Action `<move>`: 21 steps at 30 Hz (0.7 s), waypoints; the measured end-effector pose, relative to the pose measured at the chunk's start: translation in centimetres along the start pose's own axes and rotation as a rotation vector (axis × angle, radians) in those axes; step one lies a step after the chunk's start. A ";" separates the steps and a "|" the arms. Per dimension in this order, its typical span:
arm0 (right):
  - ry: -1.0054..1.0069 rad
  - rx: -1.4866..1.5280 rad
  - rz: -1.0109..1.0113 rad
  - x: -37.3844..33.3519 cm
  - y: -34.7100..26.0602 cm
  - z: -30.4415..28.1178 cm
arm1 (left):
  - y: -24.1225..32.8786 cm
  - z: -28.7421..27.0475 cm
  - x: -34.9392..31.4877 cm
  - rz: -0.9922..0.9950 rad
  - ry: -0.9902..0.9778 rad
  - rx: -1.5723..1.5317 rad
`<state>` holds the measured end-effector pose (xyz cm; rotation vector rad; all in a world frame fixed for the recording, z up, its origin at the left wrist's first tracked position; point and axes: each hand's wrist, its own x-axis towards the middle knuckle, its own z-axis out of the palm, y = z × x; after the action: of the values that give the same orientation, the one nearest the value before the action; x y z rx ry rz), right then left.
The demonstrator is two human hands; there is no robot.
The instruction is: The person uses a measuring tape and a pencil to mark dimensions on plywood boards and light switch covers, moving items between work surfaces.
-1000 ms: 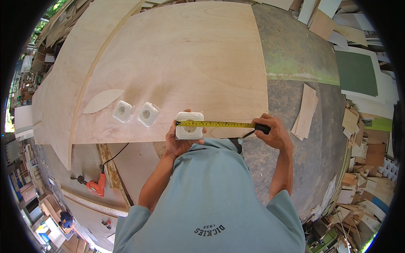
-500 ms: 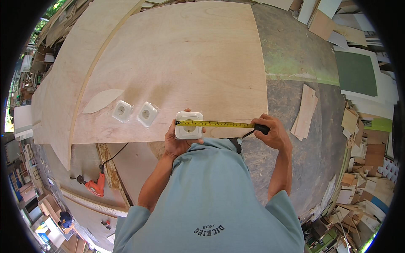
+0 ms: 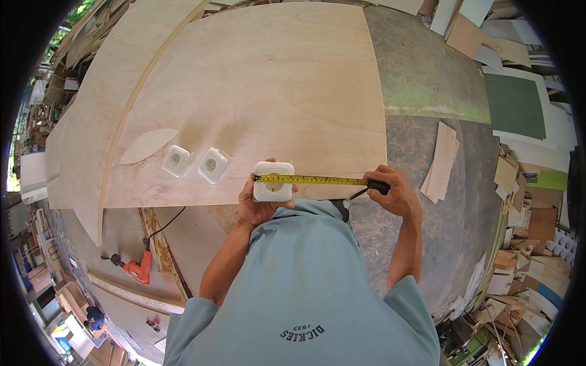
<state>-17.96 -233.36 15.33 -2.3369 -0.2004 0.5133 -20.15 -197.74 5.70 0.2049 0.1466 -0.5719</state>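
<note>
My left hand [image 3: 251, 210] is closed round a white square wall socket [image 3: 273, 194], its front facing up, close to my body. Across the socket's face runs the yellow blade of a tape measure [image 3: 332, 180], its end hook at the socket's left edge. The black case of the tape is gripped in my right hand [image 3: 397, 190], off the right edge of the plywood sheet [image 3: 293, 91]. Two more white sockets in clear wrap, one [image 3: 176, 161] left of the other [image 3: 213, 165], lie on the plywood to the left of my hands.
A leaf-shaped thin wood piece [image 3: 148, 146] lies beyond the wrapped sockets. An orange power drill [image 3: 140, 268] with a black cord rests at lower left. Thin wood strips [image 3: 441, 161] lie on the dark surface at right. Offcuts [image 3: 519, 268] are heaped at far right.
</note>
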 end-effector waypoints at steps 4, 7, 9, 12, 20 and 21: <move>-0.003 0.002 0.010 0.0 0.0 0.0 | 0.0 0.1 0.0 -0.001 0.000 0.002; 0.001 0.004 0.008 -0.1 0.2 0.1 | 0.0 0.1 0.0 -0.002 -0.004 0.002; -0.002 0.007 0.014 -0.1 0.0 0.0 | 0.0 0.2 0.0 -0.002 -0.004 0.001; 0.003 0.008 0.009 0.0 0.1 0.1 | 0.0 0.3 0.0 -0.003 0.001 -0.001; -0.008 0.004 0.004 0.0 0.2 0.0 | -0.1 0.2 -0.1 0.004 0.001 -0.014; -0.009 0.003 -0.001 0.0 0.3 0.0 | -0.2 0.2 -0.1 0.004 0.006 -0.015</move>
<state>-17.93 -233.56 15.12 -2.3320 -0.2046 0.5229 -20.28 -197.87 5.90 0.1920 0.1558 -0.5657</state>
